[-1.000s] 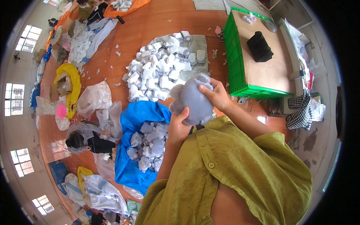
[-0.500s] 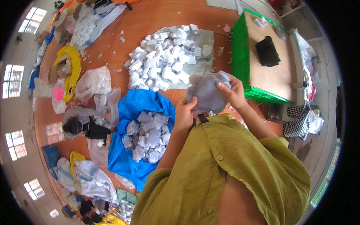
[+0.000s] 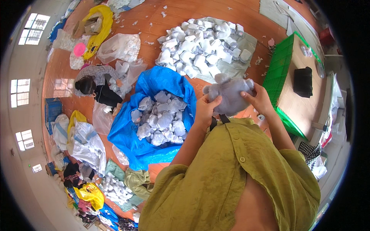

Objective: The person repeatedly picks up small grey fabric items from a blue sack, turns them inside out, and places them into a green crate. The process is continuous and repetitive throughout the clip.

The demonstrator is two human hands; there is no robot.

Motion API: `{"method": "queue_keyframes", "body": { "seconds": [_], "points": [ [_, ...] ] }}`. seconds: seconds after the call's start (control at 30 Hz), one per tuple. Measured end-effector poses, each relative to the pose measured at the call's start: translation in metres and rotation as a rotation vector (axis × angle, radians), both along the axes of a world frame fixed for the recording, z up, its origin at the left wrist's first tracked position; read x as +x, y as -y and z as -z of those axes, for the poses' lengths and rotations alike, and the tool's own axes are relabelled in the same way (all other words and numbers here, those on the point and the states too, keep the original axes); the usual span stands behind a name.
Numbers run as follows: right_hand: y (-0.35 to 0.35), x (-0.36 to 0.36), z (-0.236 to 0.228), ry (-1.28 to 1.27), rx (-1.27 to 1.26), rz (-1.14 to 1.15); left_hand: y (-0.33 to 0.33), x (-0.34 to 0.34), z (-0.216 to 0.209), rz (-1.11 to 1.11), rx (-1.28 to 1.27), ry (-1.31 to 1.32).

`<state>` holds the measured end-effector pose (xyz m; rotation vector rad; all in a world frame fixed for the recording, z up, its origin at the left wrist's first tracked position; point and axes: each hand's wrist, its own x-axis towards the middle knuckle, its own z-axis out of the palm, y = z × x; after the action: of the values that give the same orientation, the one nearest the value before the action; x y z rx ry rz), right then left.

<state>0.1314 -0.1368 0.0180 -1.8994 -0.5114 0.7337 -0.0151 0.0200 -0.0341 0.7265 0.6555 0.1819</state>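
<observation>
- The toy (image 3: 232, 98), grey, plush and rounded with small knobs at its edge, is held up in the air just in front of the person's green shirt (image 3: 204, 165), between the sack and the crate.
- The left hand (image 3: 205, 108) pinches the toy's left side, its thumb on the near face; the fingers behind are mostly hidden.
- The right hand (image 3: 261, 101) pinches the toy's right side, thumb on the near face too. The hands are apart, with the toy between them.
- The blue sack (image 3: 154, 80) stands open on the floor (image 3: 148, 25), left of the left hand, with grey toys (image 3: 163, 121) heaped inside its rim.
- White pieces (image 3: 202, 48), some showing grey, cover most of a pale sheet (image 3: 249, 46); its right edge is bare.
- The green crate (image 3: 278, 73) is at the right, topped with cardboard (image 3: 300, 111). A black box (image 3: 303, 82) rests toward the cardboard's right edge, and clear packets (image 3: 306, 51) lie near its far edge.
- Another person (image 3: 98, 82) is low on the floor, beyond the sack's left edge.
</observation>
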Motion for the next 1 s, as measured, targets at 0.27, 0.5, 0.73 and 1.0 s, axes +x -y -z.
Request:
{"method": "queue_keyframes", "body": {
  "seconds": [0.27,0.5,0.73,1.0],
  "points": [
    [-0.013,-0.01,-0.013,-0.123,0.164,0.007,0.003,-0.004,0.004,0.023,-0.096,0.002],
    [-0.012,-0.013,-0.019,-0.116,0.225,-0.001,-0.002,-0.006,-0.003,0.016,-0.24,0.054],
    [-0.005,0.0,-0.018,-0.069,0.205,0.032,0.005,-0.01,-0.032,0.13,-0.428,0.159],
    [-0.008,0.004,-0.014,-0.056,0.198,0.076,0.001,-0.009,-0.034,0.144,-0.468,0.183]
  ]
}}
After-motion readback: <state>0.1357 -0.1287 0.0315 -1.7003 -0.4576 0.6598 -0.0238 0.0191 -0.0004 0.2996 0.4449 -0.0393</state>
